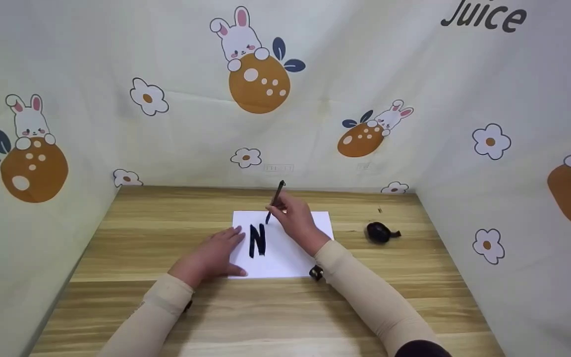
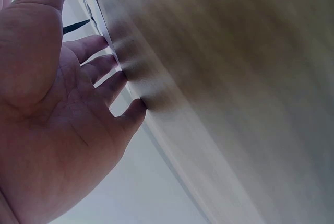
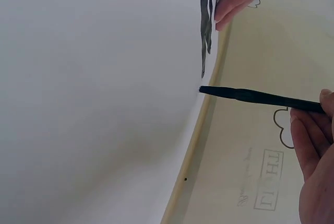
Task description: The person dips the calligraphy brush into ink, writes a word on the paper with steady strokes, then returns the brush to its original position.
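A white sheet of paper (image 1: 293, 258) lies on the wooden table with a thick black letter N (image 1: 257, 241) on its left half. My right hand (image 1: 295, 218) pinches a slim dark writing brush (image 1: 276, 197), its top leaning away and to the right. In the right wrist view the dark tip of the brush (image 3: 250, 96) is close to the paper, beside the black strokes; whether it touches I cannot tell. My left hand (image 1: 211, 255) rests on the paper's left edge, thumb and fingers spread. The left wrist view shows its fingers (image 2: 112, 85) fairly straight against the surface.
To the right of the paper stands a round black object (image 1: 378, 232) with a short stub. A small dark item (image 1: 316, 272) shows by the paper's lower right corner, partly behind the right sleeve. Cloth walls (image 1: 191, 144) with rabbit prints enclose the table (image 1: 156, 208) at the back and sides.
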`<state>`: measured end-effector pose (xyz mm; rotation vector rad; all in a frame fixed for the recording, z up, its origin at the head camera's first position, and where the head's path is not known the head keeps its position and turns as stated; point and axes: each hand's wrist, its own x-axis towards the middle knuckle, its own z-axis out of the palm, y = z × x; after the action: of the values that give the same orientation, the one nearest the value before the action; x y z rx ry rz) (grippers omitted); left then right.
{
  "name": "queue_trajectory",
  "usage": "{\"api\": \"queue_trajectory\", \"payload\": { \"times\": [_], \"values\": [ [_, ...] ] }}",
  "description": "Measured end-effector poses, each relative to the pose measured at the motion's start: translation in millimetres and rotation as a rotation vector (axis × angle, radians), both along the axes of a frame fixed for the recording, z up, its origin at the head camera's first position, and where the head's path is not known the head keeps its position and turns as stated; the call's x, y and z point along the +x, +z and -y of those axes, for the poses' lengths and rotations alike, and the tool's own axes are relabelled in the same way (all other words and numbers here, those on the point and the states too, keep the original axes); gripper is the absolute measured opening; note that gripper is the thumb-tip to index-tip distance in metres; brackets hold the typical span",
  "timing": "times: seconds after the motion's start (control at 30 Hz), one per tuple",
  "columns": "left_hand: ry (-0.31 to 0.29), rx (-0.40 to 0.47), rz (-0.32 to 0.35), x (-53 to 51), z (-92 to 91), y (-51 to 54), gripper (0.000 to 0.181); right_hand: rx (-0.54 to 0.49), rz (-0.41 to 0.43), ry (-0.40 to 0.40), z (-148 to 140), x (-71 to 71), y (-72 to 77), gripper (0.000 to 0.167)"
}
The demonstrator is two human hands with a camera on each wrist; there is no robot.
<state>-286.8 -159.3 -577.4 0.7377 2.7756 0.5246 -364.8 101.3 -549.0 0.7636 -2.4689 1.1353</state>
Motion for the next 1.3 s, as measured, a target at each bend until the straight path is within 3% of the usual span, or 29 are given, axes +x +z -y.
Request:
{"api": "queue_trajectory", "payload": {
  "times": [1.3],
  "values": [
    [0.02, -0.017, 0.018, -2.8, -1.5, -0.5, 0.109, 0.051, 0.081, 0.027, -4.6, 4.4, -5.1, 0.011]
  ]
}}
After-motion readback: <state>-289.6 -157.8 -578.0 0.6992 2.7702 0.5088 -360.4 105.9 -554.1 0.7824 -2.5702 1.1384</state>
